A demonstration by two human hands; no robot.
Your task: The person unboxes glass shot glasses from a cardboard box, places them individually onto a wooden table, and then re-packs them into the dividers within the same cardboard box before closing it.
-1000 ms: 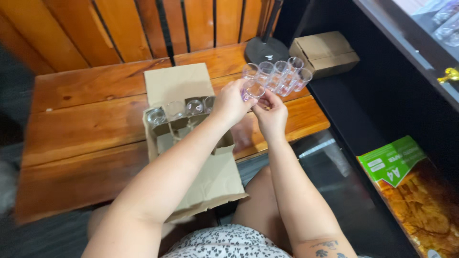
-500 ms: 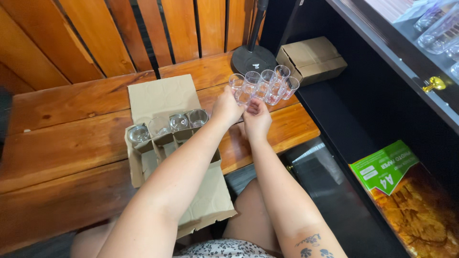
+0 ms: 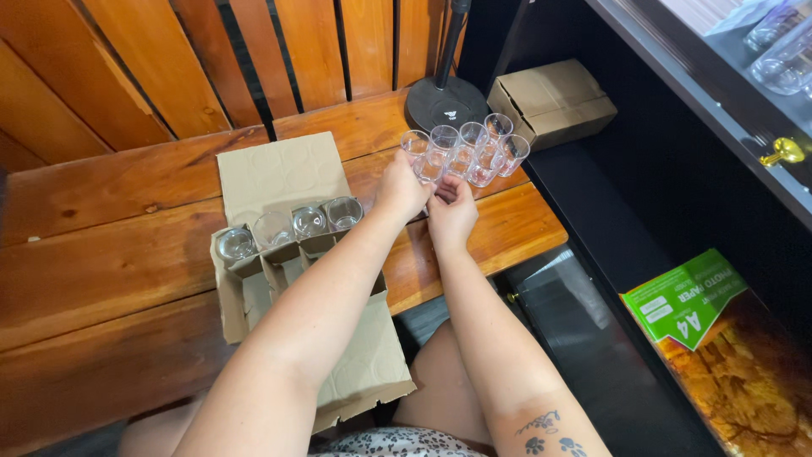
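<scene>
Both hands meet at the far right part of the wooden table (image 3: 101,254), at a group of small clear glasses (image 3: 465,152). The glasses stand upright, close together, in two short rows. The long axis of the group runs from the left to the right and a little toward the far side, where it ends near the round black base (image 3: 446,103) of a stand.

The left hand (image 3: 402,188) lies at the left near end of the group. Its fingers are bent around the nearest glasses and touch them, but I cannot tell if they really grip one or only press against its side. The right hand (image 3: 452,213) lies just beside the left hand, a little nearer to the person, with its fingers curled up toward the near row. It touches the group from below in the picture; a firm grasp is not visible. So the glasses lie on the far and right side of both hands, and the left hand is the closer one.

To the left of the arms an open cardboard box (image 3: 296,279) with dividers lies on the table. Four more glasses (image 3: 292,228) stand in its far row of cells; the near cells look empty. A closed small carton (image 3: 554,100) lies far right, behind the group.
</scene>
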